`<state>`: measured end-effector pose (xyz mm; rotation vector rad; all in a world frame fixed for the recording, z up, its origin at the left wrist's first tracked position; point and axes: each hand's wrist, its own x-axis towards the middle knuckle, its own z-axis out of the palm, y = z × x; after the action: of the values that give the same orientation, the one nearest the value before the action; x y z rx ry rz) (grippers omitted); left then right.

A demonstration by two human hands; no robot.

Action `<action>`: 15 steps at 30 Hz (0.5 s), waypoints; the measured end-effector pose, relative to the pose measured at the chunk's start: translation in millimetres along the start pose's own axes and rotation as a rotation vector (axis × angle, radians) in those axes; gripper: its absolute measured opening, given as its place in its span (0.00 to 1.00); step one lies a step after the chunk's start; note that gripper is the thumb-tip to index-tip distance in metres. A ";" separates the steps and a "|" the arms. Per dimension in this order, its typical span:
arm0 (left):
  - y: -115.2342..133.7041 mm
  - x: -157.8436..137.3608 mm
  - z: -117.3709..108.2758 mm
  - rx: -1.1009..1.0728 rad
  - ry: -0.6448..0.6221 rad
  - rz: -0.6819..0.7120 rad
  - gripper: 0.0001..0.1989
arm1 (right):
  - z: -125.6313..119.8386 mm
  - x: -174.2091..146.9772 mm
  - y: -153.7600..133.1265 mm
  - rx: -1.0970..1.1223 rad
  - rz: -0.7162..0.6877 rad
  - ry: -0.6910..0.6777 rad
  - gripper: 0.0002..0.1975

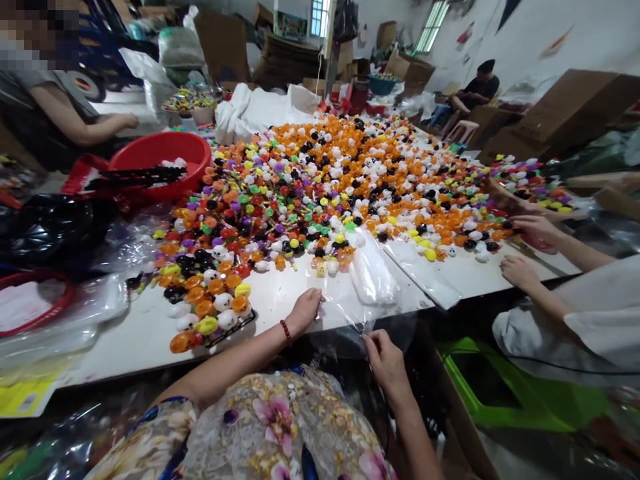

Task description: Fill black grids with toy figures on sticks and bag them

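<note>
Clear bag [341,312] pinched at the table's [125,343] near edge

The bag is thin, colourless film, see-through enough that the white table shows behind it, with bright glints and fine creases. It lies across the near edge of the table, between the person's two hands and just in front of a floral shirt [280,427]. The film spans sideways, slanting from upper left down to lower right; its outline blends into the background, so its true long axis and which end is the mouth cannot be told.

The left hand [306,312], wearing a red bead bracelet [286,332], has its thumb and fingertips pressed together on the bag's left part. The right hand [387,363], lower and nearer the body, pinches the other side between thumb and forefinger, its remaining fingers curled.

Just beyond the bag lies a glossy stack [373,270] of clear plastic, with a flat packet [425,275] to its right. Behind them spreads a heap [340,173] of orange, white, black and other bright pieces.
</note>
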<state>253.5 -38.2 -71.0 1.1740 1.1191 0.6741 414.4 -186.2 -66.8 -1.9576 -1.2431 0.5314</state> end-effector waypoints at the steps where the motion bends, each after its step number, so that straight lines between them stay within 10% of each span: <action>1: -3.1 -1.4 -4.7 0.029 0.010 -0.012 0.22 | 0.5 -1.8 1.9 -0.040 -0.019 0.003 0.24; 15: -14.0 -12.2 -38.3 0.333 0.119 0.034 0.20 | 25.3 -8.5 -3.6 0.029 -0.151 0.023 0.19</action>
<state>211.9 -39.0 -80.0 1.4520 1.3506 0.6043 391.4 -183.7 -80.5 -1.8236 -1.3482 0.4475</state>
